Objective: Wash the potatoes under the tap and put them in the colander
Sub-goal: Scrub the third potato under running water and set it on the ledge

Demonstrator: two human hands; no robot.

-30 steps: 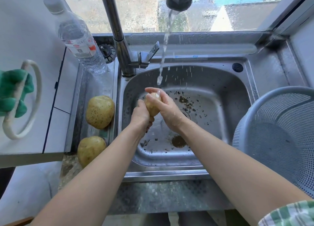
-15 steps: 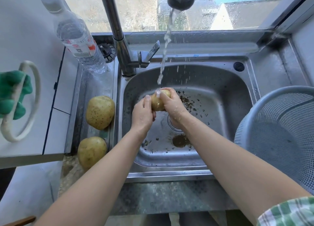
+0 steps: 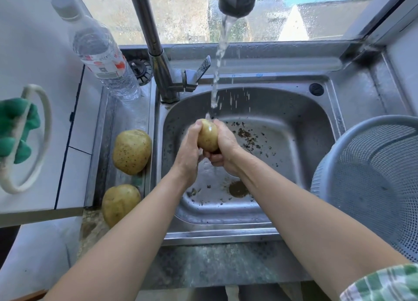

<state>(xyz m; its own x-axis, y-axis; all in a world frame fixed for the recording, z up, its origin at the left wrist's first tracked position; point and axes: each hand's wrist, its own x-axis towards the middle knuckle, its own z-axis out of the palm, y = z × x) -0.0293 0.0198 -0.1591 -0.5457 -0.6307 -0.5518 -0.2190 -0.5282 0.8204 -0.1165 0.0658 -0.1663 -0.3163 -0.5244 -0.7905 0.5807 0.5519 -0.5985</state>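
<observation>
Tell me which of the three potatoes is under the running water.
The potato held between the left hand and right hand over the sink; the other two lie dry on the left ledge.

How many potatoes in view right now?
3. One potato held in both hands under the tap stream over the sink; two on the ledge left of the sink, one farther, one nearer. The colander shows none.

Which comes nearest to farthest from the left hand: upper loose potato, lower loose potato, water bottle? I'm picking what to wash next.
From the left hand:
1. Upper loose potato, on the ledge left of the sink.
2. Lower loose potato, nearer the front edge.
3. Water bottle, back left corner.
</observation>
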